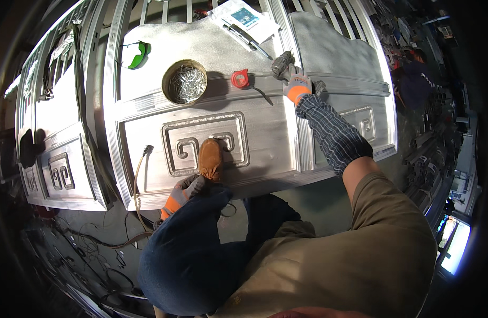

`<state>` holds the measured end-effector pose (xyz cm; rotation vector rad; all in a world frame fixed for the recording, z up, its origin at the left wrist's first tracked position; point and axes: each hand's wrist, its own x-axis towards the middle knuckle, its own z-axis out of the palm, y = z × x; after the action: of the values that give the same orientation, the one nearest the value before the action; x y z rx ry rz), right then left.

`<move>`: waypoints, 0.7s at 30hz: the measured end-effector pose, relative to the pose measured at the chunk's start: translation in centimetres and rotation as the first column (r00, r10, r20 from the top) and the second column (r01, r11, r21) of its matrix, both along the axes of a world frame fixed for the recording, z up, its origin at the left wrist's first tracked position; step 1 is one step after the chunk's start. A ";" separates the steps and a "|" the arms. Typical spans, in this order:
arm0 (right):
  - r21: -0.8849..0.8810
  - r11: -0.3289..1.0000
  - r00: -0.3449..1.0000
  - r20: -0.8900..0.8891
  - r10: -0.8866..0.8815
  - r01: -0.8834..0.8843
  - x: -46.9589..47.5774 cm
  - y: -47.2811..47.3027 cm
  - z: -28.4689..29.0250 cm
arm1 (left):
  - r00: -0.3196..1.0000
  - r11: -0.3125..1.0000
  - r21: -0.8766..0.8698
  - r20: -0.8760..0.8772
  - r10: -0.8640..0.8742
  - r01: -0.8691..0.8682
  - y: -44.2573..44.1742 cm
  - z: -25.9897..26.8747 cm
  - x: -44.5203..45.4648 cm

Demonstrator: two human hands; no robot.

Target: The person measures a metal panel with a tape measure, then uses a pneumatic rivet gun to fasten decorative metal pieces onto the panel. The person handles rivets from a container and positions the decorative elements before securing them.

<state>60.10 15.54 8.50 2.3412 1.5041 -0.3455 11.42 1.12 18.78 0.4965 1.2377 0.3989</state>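
Note:
My right hand (298, 85), in a grey and orange work glove, is wrapped over the handle of a cordless drill (282, 64). The drill lies on its side on a silvery metal gate panel (264, 131), its battery end showing beyond my wrist. My left hand (185, 194), gloved alike, has its fingers curled at the ankle of my brown suede shoe (210, 158), by the jeans' hem. Whether those fingers grip the lace or cloth is hidden. That shoe rests on the panel, over a raised scroll ornament (183, 146).
A tin of rivets (186, 84), a red tape measure (240, 78), green safety glasses (138, 55) and papers with a pen (250, 39) lie on the panel. A hose (137, 175) crosses its lower left edge. Another gate (61, 159) stands left. A co-worker (415, 81) is at far right.

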 end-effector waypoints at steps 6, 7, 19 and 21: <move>-0.180 0.920 0.911 -0.298 0.286 -0.347 -9.6 -10.9 -3.1 | 0.940 0.989 -0.094 -0.311 -0.136 0.112 -2.2 5.1 0.6; -0.195 0.915 0.903 -0.327 0.280 -0.354 -10.5 -12.3 -3.8 | 0.931 0.989 -0.101 -0.336 -0.140 0.113 -3.3 4.4 -0.3; 0.044 0.914 0.896 -0.184 0.404 -0.403 -10.4 -16.9 -8.9 | 0.619 0.971 -0.107 -0.754 -0.220 0.214 -13.1 -1.1 -14.5; 0.061 0.923 0.900 -0.205 0.385 -0.381 -9.9 -17.0 -8.7 | 0.625 0.979 0.095 -0.780 -0.040 0.181 -10.7 -4.4 -18.0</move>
<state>50.24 -1.44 -0.21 2.0040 2.0303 -0.4911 -6.56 -9.57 14.35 0.9508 2.0187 0.1650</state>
